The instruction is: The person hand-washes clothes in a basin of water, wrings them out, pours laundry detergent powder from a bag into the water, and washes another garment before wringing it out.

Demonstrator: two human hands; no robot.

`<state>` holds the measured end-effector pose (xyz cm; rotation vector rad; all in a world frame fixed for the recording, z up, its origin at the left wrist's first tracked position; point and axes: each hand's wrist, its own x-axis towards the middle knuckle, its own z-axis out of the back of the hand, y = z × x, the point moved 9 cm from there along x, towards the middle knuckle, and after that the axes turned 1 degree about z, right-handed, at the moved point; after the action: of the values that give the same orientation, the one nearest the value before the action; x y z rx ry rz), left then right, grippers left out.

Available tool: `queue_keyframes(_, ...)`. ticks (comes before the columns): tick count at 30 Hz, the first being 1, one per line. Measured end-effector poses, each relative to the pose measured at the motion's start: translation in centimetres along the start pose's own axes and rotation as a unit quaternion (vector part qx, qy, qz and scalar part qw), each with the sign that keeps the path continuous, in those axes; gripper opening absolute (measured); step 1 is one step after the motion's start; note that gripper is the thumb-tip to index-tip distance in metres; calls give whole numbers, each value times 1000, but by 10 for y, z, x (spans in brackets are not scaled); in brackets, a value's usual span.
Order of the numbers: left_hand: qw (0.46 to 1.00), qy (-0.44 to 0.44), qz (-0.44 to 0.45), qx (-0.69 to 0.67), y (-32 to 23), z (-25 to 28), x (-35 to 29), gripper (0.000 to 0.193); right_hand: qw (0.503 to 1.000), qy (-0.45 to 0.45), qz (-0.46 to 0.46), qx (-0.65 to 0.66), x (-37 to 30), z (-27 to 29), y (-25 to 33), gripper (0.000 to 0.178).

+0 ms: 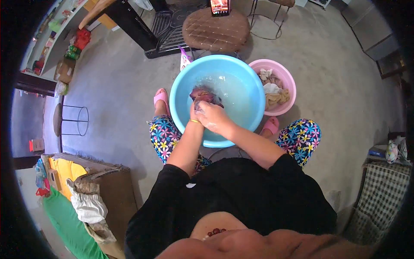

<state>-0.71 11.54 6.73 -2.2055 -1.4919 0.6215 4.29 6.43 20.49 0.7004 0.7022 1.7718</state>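
Observation:
A large light-blue basin (175, 93) with cloudy water stands on the floor between my feet. Over its near left part, my right hand (212, 115) is closed around a wet dark maroon cloth (205, 94). My left hand (195, 113), below a yellow bracelet, presses against the right one and grips the same cloth; its fingers are mostly hidden. The bunched cloth sticks out beyond my knuckles, just above or at the water, which I cannot tell exactly. Suds cling to my right hand.
A pink basin (293, 93) with several light and tan cloths sits right of the blue one. Beyond stands a brown padded stool (215, 32) with a phone (220, 7) on it. A purple-and-white packet (184, 59) leans behind the basin. Left is an armchair (112, 185) draped with clothes.

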Motion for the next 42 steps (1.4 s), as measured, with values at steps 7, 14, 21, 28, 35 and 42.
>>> queue_keyframes(7,981,-158,99,-55,20,-64,-28,35,977,-28,-93,-191,60,35,-49,22)
queue_keyframes(14,981,-145,94,-83,3,-60,-29,55,918,7,-161,-362,58,39,-126,34)
queue_keyframes(21,986,-156,42,-44,-6,-42,-25,56,958,86,-31,-271,35,-3,-66,39)
queue_keyframes(28,980,-138,138,-26,24,-59,-24,37,980,-35,-94,-171,42,-1,-100,23)
queue_keyframes(35,994,-45,78,-60,10,18,8,25,999,-23,-21,44,1,-3,-7,32)
queue_keyframes(42,998,-41,40,25,-8,-72,-27,32,987,-58,30,-149,19,8,1,22)
